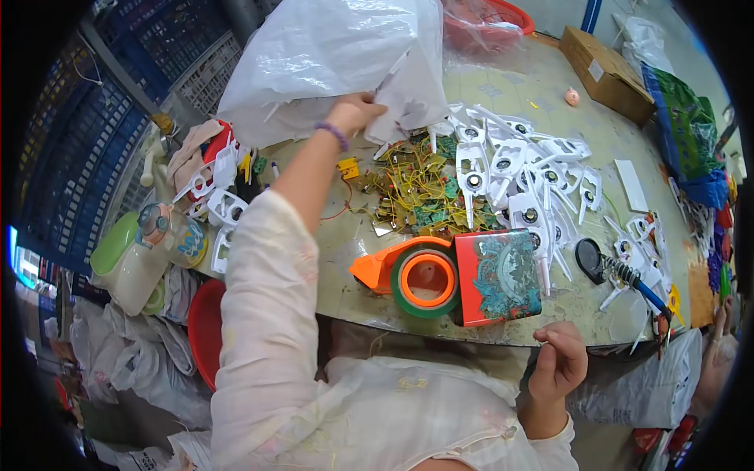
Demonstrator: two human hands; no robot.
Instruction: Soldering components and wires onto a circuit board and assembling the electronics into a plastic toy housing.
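My left hand (353, 112) reaches to the far side of the table, its fingers closed on the edge of a large white plastic bag (330, 55). Below the bag's mouth lies a pile of small green circuit boards (420, 188) tangled with yellow wires. White plastic housings (510, 161) with round dark parts are heaped to its right. Close to the front edge, my right hand (559, 361) is held with fingers curled in, and no object shows in it. An orange tape dispenser (424, 279) with green tape stands against a red patterned box (499, 277).
A soldering iron holder (628, 275) stands at the right among more white housings. A green and cream fan-like appliance (129, 255) is at the left. Farther back are a cardboard box (605, 74) and a red basin (487, 27). Blue crates (71, 157) line the left side.
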